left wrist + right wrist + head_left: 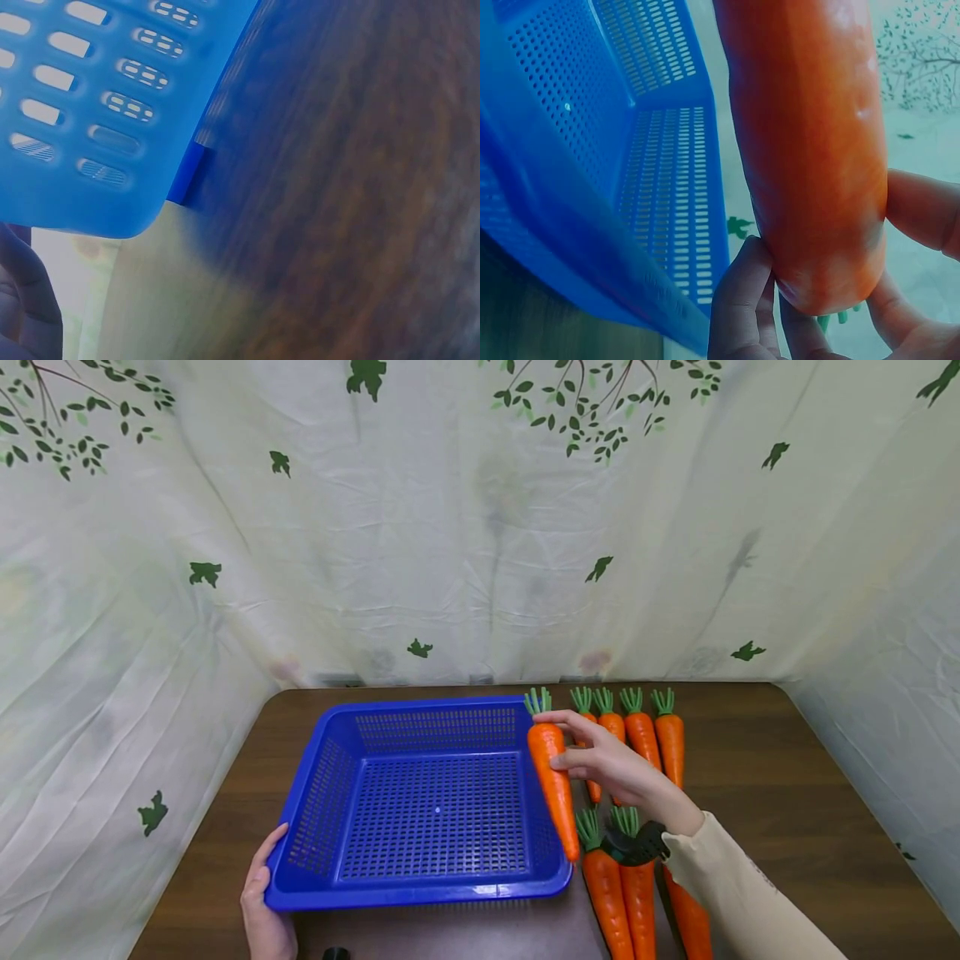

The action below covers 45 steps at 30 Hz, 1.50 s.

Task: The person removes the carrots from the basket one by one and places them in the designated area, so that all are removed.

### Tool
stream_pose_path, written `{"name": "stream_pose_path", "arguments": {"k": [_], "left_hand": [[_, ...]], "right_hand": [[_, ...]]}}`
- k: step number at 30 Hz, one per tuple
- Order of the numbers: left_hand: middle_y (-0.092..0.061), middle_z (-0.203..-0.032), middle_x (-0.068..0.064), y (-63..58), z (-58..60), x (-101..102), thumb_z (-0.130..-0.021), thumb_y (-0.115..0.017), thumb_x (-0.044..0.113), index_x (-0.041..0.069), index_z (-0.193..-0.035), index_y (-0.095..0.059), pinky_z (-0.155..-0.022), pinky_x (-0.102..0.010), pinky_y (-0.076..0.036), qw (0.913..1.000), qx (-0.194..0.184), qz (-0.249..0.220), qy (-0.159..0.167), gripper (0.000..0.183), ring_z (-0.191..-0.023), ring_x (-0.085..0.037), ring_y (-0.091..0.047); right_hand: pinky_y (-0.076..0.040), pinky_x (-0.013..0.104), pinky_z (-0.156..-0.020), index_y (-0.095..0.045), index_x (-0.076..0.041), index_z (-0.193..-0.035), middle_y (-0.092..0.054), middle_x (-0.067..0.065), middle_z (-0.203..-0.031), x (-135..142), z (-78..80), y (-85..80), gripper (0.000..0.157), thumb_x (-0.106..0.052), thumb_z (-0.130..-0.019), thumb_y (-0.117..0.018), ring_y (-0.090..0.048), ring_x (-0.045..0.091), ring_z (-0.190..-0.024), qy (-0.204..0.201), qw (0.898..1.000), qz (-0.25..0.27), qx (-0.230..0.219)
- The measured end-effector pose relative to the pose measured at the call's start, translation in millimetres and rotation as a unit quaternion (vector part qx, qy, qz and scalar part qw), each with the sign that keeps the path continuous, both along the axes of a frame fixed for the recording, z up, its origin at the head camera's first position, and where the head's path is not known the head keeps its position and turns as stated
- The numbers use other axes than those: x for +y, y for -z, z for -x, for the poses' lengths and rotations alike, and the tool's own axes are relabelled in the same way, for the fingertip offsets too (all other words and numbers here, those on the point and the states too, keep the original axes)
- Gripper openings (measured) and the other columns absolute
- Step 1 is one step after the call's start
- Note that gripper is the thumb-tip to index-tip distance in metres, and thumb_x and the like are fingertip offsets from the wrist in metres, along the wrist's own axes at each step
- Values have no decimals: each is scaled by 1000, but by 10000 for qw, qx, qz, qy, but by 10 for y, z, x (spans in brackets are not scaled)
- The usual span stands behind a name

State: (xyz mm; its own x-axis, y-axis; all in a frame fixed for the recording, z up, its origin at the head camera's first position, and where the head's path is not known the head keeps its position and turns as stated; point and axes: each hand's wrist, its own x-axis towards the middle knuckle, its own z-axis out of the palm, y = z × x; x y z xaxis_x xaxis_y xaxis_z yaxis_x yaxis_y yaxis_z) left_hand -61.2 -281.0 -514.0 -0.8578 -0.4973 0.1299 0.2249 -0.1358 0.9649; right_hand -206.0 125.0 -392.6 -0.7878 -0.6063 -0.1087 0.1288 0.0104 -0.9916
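Note:
An orange toy-like carrot point(552, 781) with a short green top is pinched by my right hand point(603, 764), thumb on one side and fingers on the other near its thick end. It overlaps the right rim of a blue perforated basket point(408, 896) in the head view. In the right wrist view the carrot point(806, 142) fills the middle, with the basket point(667, 202) beside it. My left hand point(264, 902) grips the basket's rim by the near left corner. In the left wrist view, part of that hand point(30, 300) shows beside the basket wall point(127, 202).
Right of the basket, several more carrots lie in two rows, a far one point(670, 735) and a near one point(606, 893), partly hidden by my right arm. The brown table point(780, 810) meets a white leaf-printed curtain point(450, 568). A small black object point(336, 953) shows at the near edge.

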Motion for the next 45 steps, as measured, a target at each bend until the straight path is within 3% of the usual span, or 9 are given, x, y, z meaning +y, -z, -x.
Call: {"name": "stream_pose_path", "arguments": {"k": [9,18,28,35,45], "left_hand": [[-57,-124,-2,-5,-4,10,-101,-21,26,0,-140,-44,-85,-22,-41,9999,-88,43,-43,53,-108,-14,-53],[-56,-127,-1,-13,-1,14,-101,-20,27,0,-141,-43,-86,-23,-39,9998,-202,57,-76,53,-111,-14,-52],[-57,-125,0,4,-7,4,-100,-20,26,0,-141,-43,-86,-24,-39,10000,-12,-48,27,53,-108,-14,-52],[-58,-124,0,-6,-14,8,-100,-21,27,0,-141,-43,-85,-24,-40,10000,-70,-17,-1,53,-108,-14,-53],[-54,-128,0,-20,-11,10,-100,-20,29,2,-141,-43,-86,-23,-39,9995,-300,70,-59,54,-111,-14,-51]], "right_hand": [[-47,36,-83,-33,-6,-145,-28,19,-146,257,-74,73,60,-6,-91,-60,-53,29,-102,264,9994,-202,-32],[-47,35,-79,-34,-6,-143,-30,19,-141,479,-169,139,57,-5,-92,-57,-54,21,-90,445,9987,66,-224],[-41,39,-87,-35,-10,-144,-17,16,-149,736,-255,168,56,-8,-93,-57,-44,26,-111,693,9971,-306,-104],[-42,37,-81,-38,-14,-143,-16,18,-146,930,-327,232,51,-7,-95,-53,-47,23,-101,844,9961,-233,-137],[-46,37,-84,-41,-21,-142,-39,-1,-134,1225,-421,364,48,-2,-98,-45,-53,19,-104,841,9962,190,-114]]}}
